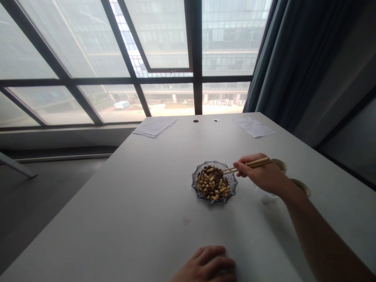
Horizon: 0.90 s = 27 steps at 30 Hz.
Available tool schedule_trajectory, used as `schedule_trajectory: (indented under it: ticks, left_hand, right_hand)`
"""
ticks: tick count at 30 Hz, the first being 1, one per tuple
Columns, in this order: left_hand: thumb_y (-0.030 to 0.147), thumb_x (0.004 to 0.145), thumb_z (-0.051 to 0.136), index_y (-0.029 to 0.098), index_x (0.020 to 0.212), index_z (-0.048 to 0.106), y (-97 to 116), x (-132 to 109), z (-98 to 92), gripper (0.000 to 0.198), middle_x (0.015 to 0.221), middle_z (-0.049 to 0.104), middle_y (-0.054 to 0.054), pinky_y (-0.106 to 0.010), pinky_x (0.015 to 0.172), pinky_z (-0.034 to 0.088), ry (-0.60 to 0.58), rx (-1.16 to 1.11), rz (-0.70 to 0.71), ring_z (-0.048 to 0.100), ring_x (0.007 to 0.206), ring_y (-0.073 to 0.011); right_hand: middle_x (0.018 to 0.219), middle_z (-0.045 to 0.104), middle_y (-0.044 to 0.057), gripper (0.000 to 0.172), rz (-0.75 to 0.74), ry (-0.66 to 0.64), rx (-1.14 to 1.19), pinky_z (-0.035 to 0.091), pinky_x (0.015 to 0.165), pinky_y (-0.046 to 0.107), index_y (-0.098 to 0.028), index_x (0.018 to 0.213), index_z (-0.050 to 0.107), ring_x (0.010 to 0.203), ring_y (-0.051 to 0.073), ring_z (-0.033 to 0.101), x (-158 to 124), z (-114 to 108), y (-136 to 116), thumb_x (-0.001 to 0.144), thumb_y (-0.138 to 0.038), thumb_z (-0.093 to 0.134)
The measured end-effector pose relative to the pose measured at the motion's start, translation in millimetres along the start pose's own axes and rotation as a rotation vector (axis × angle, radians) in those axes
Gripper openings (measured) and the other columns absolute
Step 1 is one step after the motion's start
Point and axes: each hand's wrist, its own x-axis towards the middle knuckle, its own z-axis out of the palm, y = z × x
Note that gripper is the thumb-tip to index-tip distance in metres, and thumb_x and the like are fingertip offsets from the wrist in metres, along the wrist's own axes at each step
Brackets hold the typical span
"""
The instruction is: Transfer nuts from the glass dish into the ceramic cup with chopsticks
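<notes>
A scalloped glass bowl (pixel 193 184) stands on the white table, filled with peanuts (pixel 212 187) and smaller dark brown bits. My right hand (pixel 255 172) reaches in from the right and grips a pair of wooden chopsticks (pixel 254 163). Their tips are at the upper right part of the peanuts, inside the rim; whether they pinch a piece is too small to tell. At the bottom edge my left hand (pixel 210 266) rests on the table, closed loosely with its fingers bent together. No object shows in it.
Two brownish bowls (pixel 279 165) are partly hidden behind my right forearm, with something whitish and see-through (pixel 266 194) beside them. Paper sheets (pixel 155 126) lie at the far left of the table (pixel 141 188), and more papers (pixel 255 127) at the far right. Windows and a dark curtain (pixel 276 62) stand behind.
</notes>
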Motion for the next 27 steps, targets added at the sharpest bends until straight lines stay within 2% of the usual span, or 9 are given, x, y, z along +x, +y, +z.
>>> schedule_trajectory:
  ticks: [4, 9, 13, 20, 25, 27]
  left_hand:
    - [0.040, 0.106, 0.053, 0.025, 0.122, 0.065, 1.1, 1.6, -1.9, 0.025, 0.129, 0.069, 0.004, -0.023, 0.113, 0.040, 0.011, 0.015, 0.000, 0.052, 0.131, -0.0148]
    - [0.041, 0.103, 0.057, 0.027, 0.123, 0.066, 1.4, 0.4, -1.7, 0.025, 0.128, 0.069, 0.003, -0.023, 0.113, 0.042, -0.022, 0.066, 0.013, 0.053, 0.130, -0.0149]
    - [0.042, 0.103, 0.057, 0.027, 0.124, 0.065, 0.6, 0.2, -0.9, 0.027, 0.130, 0.069, 0.003, -0.023, 0.113, 0.042, -0.017, 0.074, 0.019, 0.052, 0.131, -0.0149]
    - [0.041, 0.102, 0.060, 0.027, 0.123, 0.066, 0.3, -0.3, 1.5, 0.026, 0.128, 0.069, 0.004, -0.023, 0.113, 0.041, 0.009, 0.062, 0.016, 0.052, 0.131, -0.0144]
    - [0.041, 0.101, 0.061, 0.027, 0.123, 0.066, 1.2, -0.7, 1.5, 0.026, 0.129, 0.069, 0.003, -0.023, 0.114, 0.040, -0.005, 0.066, 0.011, 0.052, 0.131, -0.0145]
    - [0.041, 0.101, 0.062, 0.027, 0.124, 0.065, 1.2, -0.2, 0.6, 0.027, 0.128, 0.069, 0.002, -0.023, 0.113, 0.041, -0.012, 0.081, 0.018, 0.052, 0.131, -0.0146]
  right_hand:
    - [0.070, 0.076, 0.002, 0.033, 0.020, -0.085, 0.035, 0.050, 0.059, 0.024, -0.020, 0.075, 0.075, 0.068, 0.019, 0.073, 0.8, 5.9, 0.0, 0.092, -0.045, 0.062]
    - [0.066, 0.074, 0.001, 0.034, 0.029, -0.063, -0.040, 0.048, 0.057, 0.024, -0.020, 0.074, 0.074, 0.065, 0.018, 0.072, -3.1, 3.4, -1.7, 0.093, -0.044, 0.060]
    - [0.066, 0.074, 0.001, 0.034, 0.039, -0.177, 0.005, 0.048, 0.056, 0.024, -0.020, 0.074, 0.074, 0.064, 0.018, 0.071, -6.0, 4.6, -4.3, 0.093, -0.044, 0.060]
    - [0.065, 0.074, 0.001, 0.035, 0.017, -0.043, -0.067, 0.049, 0.058, 0.025, -0.020, 0.074, 0.074, 0.063, 0.018, 0.071, -4.8, 2.1, -3.9, 0.095, -0.043, 0.059]
    - [0.069, 0.076, 0.002, 0.030, 0.049, -0.207, 0.083, 0.052, 0.059, 0.024, -0.020, 0.078, 0.075, 0.069, 0.020, 0.074, -7.9, 5.4, -9.5, 0.092, -0.043, 0.062]
    - [0.067, 0.075, 0.002, 0.029, 0.074, -0.216, 0.091, 0.053, 0.057, 0.025, -0.019, 0.075, 0.074, 0.067, 0.020, 0.074, -7.5, 7.6, -8.3, 0.091, -0.041, 0.063]
